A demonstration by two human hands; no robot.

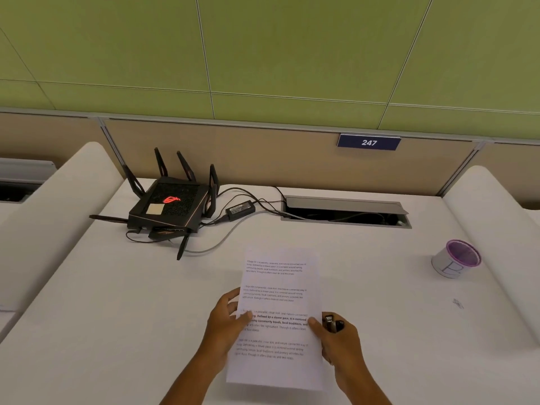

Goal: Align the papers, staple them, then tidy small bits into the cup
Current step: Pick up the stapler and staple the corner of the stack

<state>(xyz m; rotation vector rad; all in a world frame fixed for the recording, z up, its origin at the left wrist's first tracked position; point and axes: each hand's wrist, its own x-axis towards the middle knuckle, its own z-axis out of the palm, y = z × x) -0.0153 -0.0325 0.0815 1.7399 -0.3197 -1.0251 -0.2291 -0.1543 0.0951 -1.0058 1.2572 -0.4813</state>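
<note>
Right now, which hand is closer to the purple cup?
Right. The right hand grips the papers' right edge, below-left of the cup; the left hand is farther, across the papers.

White desk (146,302) is filling the lower frame, w/ rounded white side dividers rising at 9 (58,217) & 3 o'clock (496,229). Beige partition (263,153) is running along the back at 12, carrying a blue 247 plate (368,142). Green panelled wall (292,48) is towering above. Grey cable hatch (346,211) is sitting open toward 1 o'clock. Light is falling soft & even.
</note>
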